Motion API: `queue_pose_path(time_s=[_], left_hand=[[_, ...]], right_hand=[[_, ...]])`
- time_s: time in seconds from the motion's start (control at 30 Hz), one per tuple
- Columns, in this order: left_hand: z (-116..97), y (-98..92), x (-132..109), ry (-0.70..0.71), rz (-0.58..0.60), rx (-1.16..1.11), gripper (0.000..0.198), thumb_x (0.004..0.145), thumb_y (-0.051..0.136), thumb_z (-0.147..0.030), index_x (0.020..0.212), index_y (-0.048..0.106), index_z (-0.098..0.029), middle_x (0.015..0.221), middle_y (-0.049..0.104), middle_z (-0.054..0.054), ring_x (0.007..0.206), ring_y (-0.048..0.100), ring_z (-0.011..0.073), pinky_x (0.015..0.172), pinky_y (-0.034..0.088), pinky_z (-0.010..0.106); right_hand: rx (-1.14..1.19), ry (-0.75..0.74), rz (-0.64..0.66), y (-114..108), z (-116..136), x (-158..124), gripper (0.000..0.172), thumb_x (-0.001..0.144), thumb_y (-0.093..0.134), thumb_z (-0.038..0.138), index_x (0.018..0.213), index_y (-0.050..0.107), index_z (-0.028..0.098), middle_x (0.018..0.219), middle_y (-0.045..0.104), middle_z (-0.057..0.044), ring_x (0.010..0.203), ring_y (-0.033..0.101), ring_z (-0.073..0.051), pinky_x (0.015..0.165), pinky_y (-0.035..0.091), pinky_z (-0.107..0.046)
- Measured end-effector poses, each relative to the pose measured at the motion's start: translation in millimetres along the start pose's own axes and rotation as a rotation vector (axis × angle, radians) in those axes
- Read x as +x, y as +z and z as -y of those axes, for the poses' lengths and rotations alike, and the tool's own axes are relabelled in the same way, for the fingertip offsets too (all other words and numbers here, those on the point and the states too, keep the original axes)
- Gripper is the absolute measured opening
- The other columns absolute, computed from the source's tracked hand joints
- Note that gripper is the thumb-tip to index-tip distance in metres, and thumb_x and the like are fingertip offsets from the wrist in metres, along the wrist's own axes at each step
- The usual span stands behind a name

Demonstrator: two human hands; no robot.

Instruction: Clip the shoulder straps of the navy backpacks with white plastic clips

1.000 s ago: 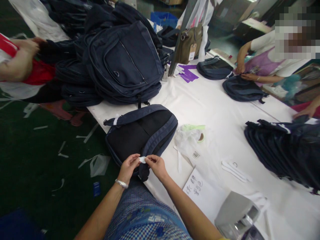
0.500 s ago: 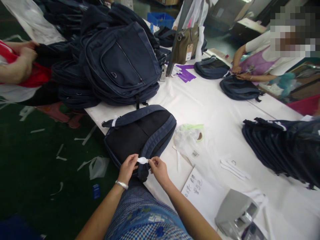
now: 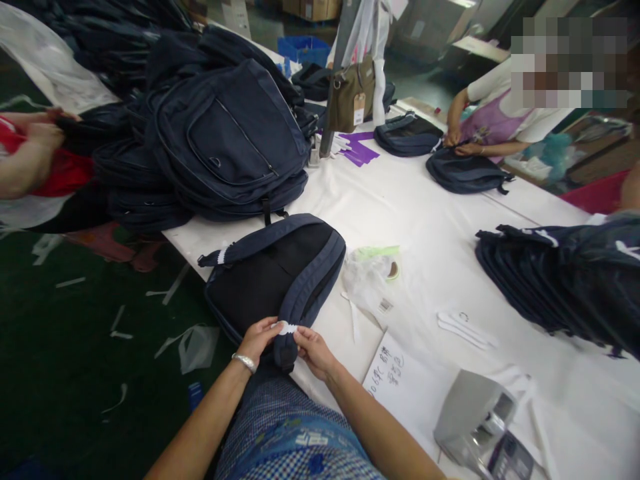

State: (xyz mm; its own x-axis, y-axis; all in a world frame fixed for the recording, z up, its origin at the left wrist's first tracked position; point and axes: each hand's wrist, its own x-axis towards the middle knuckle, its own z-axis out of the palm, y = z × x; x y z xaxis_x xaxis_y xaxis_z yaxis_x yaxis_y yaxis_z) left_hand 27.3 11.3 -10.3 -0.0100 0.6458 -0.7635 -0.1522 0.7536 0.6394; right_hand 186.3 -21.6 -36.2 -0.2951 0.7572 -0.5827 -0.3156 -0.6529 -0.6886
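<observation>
A navy and black backpack [image 3: 253, 287] lies back side up at the table's front edge, its two shoulder straps on top. On the nearer shoulder strap [image 3: 305, 287] sits a white strip [image 3: 288, 328] with a jagged edge. My left hand [image 3: 257, 340] pinches the strip's left end. From the other side, my right hand [image 3: 313, 348] pinches its right end, with fingertips against the strap. Around the other strap's end goes a similar white band [image 3: 221, 256].
Navy backpacks [image 3: 230, 140] are heaped at the back left, and more [image 3: 560, 280] are stacked at right. A plastic bag with a tape roll [image 3: 393, 269], a handwritten sheet [image 3: 400, 387] and a grey tape dispenser [image 3: 470, 413] lie at right. Two co-workers handle bags.
My hands have drawn closer together. The white strip, stretched between them before, now lies flatter across the strap. The whole view has shifted slightly.
</observation>
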Motion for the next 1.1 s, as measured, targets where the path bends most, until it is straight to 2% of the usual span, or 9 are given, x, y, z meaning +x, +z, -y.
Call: queue_pose_path(time_s=[0.23,0.5,0.6,0.7,0.77,0.83,0.9,1.0,1.1], left_hand=[[5,1.2,3,0.009,0.018,0.021,0.046,0.057,0.081,-0.037,0.093,0.064,-0.014,0.087,0.073,0.007,0.077,0.067,0.0156,0.069,0.051,0.023],[0,1.5,-4,0.229,0.13,0.316,0.041,0.07,0.067,-0.047,0.093,0.063,-0.013,0.089,0.072,0.01,0.082,0.068,0.0217,0.073,0.053,0.032],[-37,-27.6,-1,0.376,0.043,0.521,0.04,0.082,0.05,-0.049,0.102,0.062,-0.016,0.097,0.07,0.011,0.086,0.067,0.0225,0.075,0.054,0.036],[-95,-74.2,19,0.76,-0.31,0.813,0.037,0.087,0.044,-0.043,0.112,0.06,-0.021,0.119,0.062,0.01,0.108,0.059,0.0236,0.095,0.046,0.04],[-130,-104.5,44,0.955,-0.443,1.021,0.043,0.088,0.043,-0.039,0.125,0.052,-0.019,0.135,0.051,0.011,0.125,0.045,0.0258,0.106,0.034,0.044],[-155,-127.1,74,1.012,-0.45,1.188,0.052,0.086,0.046,-0.039,0.133,0.043,-0.016,0.14,0.044,0.013,0.132,0.036,0.0279,0.109,0.029,0.046],[-164,-139.5,101,0.963,-0.346,1.314,0.056,0.084,0.049,-0.039,0.133,0.042,-0.014,0.136,0.048,0.015,0.129,0.04,0.0288,0.107,0.033,0.045],[-161,-144.6,125,0.875,-0.236,1.398,0.051,0.083,0.05,-0.039,0.129,0.048,-0.015,0.128,0.055,0.014,0.117,0.052,0.0285,0.099,0.041,0.042],[-160,-147.4,133,0.874,-0.251,1.389,0.056,0.081,0.053,-0.044,0.131,0.046,-0.021,0.125,0.056,0.013,0.112,0.054,0.0305,0.096,0.042,0.045]], right_hand=[[0.0,-0.086,-0.061,3,6,-6,0.043,0.063,0.075,0.045,0.095,0.069,0.017,0.079,0.069,-0.003,0.076,0.061,-0.018,0.071,0.046,-0.029],[-0.07,-0.074,-0.111,-5,3,-10,0.044,0.065,0.072,0.049,0.092,0.069,0.015,0.078,0.071,-0.005,0.069,0.063,-0.019,0.064,0.047,-0.03],[-0.259,-0.071,-0.185,-15,10,-23,0.043,0.068,0.067,0.052,0.092,0.069,0.016,0.073,0.071,-0.006,0.068,0.064,-0.022,0.064,0.049,-0.033],[-0.492,-0.193,-0.369,-20,26,-38,0.037,0.075,0.06,0.05,0.094,0.069,0.019,0.091,0.071,-0.008,0.085,0.064,-0.025,0.077,0.05,-0.036],[-0.597,-0.279,-0.486,-15,35,-41,0.037,0.08,0.054,0.048,0.102,0.066,0.021,0.105,0.068,-0.008,0.094,0.062,-0.025,0.084,0.05,-0.037],[-0.671,-0.334,-0.58,-6,37,-35,0.039,0.083,0.049,0.046,0.112,0.061,0.023,0.114,0.064,-0.009,0.101,0.06,-0.025,0.089,0.048,-0.039],[-0.748,-0.371,-0.664,4,29,-19,0.045,0.083,0.049,0.046,0.119,0.056,0.021,0.124,0.057,-0.011,0.112,0.054,-0.027,0.097,0.043,-0.044],[-0.874,-0.358,-0.73,18,10,7,0.052,0.079,0.053,0.049,0.119,0.057,0.016,0.14,0.04,-0.016,0.128,0.04,-0.033,0.105,0.035,-0.049],[-0.969,-0.327,-0.781,28,1,20,0.05,0.08,0.052,0.048,0.117,0.059,0.016,0.144,0.033,-0.015,0.131,0.035,-0.033,0.108,0.031,-0.049]])
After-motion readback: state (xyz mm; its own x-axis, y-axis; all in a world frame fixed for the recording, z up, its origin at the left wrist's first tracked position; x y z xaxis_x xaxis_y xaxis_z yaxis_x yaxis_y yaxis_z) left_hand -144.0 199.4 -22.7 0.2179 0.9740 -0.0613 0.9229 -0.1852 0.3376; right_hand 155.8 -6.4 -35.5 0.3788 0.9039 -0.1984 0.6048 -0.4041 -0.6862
